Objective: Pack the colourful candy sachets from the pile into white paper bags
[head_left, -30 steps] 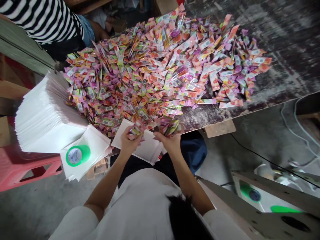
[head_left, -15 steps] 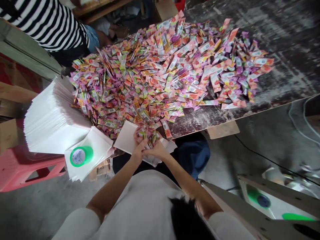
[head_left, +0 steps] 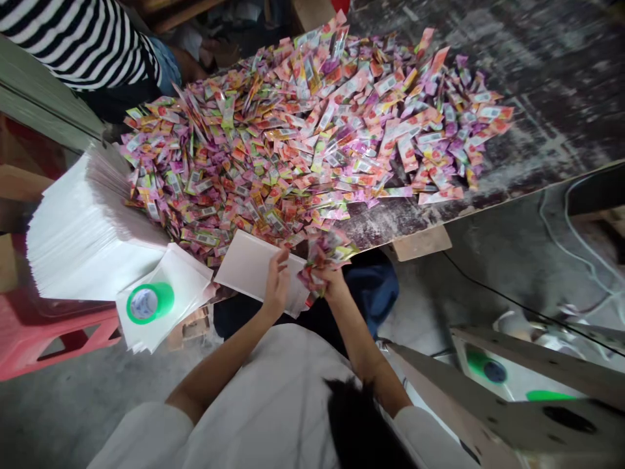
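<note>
My right hand (head_left: pixel 333 281) is closed round a bunch of small wrapped sachets (head_left: pixel 328 251), pink, purple and green, at the table's near edge. To its left, my left hand (head_left: pixel 277 286) has its fingers apart and raised, and holds nothing. Beneath that hand a flat white packet (head_left: pixel 244 259), like a bag or envelope, lies at the edge; its right end is partly covered by the hands and the sachets. Just beyond spreads a large heap of the same sachets (head_left: pixel 273 156).
A tall stack of white packets (head_left: pixel 83 241) stands at the left, near a red plastic stool (head_left: pixel 29 332). Green tape (head_left: pixel 151 303) rests on loose white sheets (head_left: pixel 188 273). A person in a striped top (head_left: pixel 92 45) is beyond the dark table (head_left: pixel 547 117). A metal frame (head_left: pixel 439 384) stands at right.
Both hands were together round the sachets over the white packet. They have parted: the right hand has carried the bunch rightward, and the left hand has let go. The view has shifted slightly.
</note>
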Demonstrator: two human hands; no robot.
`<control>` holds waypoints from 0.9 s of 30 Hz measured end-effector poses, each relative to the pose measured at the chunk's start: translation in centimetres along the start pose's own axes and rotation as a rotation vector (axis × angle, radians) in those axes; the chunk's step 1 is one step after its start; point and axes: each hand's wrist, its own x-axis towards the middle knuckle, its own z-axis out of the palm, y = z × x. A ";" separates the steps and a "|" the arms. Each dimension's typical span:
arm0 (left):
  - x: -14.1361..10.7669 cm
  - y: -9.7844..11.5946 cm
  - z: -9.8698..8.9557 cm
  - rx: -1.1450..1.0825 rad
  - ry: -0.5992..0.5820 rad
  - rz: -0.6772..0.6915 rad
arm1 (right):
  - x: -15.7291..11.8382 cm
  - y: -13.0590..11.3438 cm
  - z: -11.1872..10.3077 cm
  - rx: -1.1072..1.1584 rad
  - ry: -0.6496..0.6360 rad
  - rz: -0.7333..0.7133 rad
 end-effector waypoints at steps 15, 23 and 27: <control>3.8 -2.0 -0.7 0.909 -0.165 -0.013 | 1.8 -1.9 -2.7 -0.536 0.212 -0.313; 7.8 -1.4 -0.1 0.801 -0.006 -0.064 | 2.1 -3.3 -1.8 -1.070 0.410 -0.477; 9.3 -2.1 -0.1 0.629 -0.085 -0.116 | 2.8 -3.1 -1.9 -1.509 0.291 -0.549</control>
